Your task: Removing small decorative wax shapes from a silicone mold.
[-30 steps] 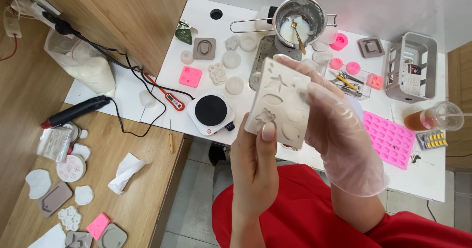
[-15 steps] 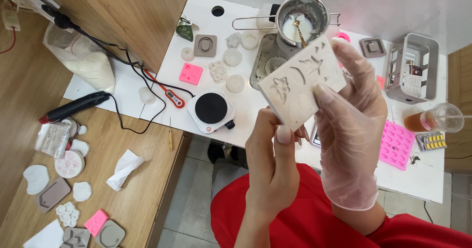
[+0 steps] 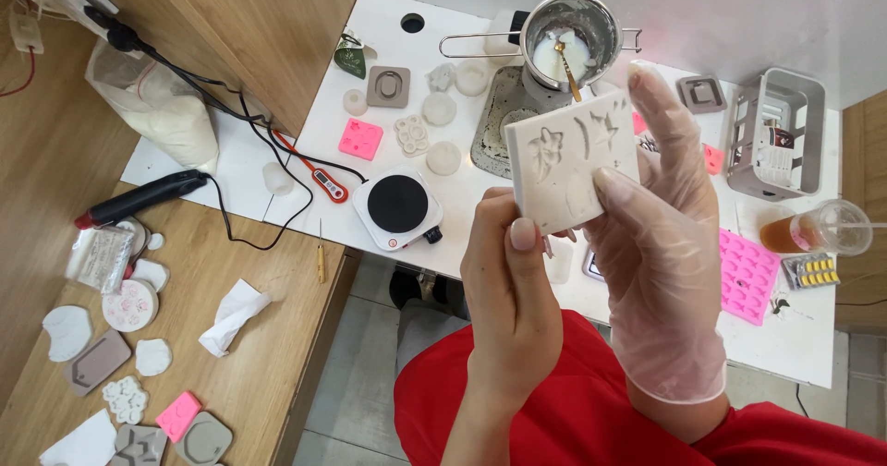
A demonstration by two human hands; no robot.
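Both hands are gripping the white mould [image 3: 571, 163] mid-frame: left hand [image 3: 514, 286] pinching its lower edge, gloved right hand [image 3: 658, 235] bracing its right edge, above the table [image 3: 462, 235].

Red clothing, clear-gloved right hand [image 3: 661, 263]

White surface [image 3: 277, 166] along a pale wall [image 3: 739, 13], evenly lit. Wooden surface [image 3: 268, 337] adjoining at the left, wood panel [image 3: 249, 32] rising behind. Grey tiled floor [image 3: 360, 374] below. Round cable hole [image 3: 413, 23] near the back edge.
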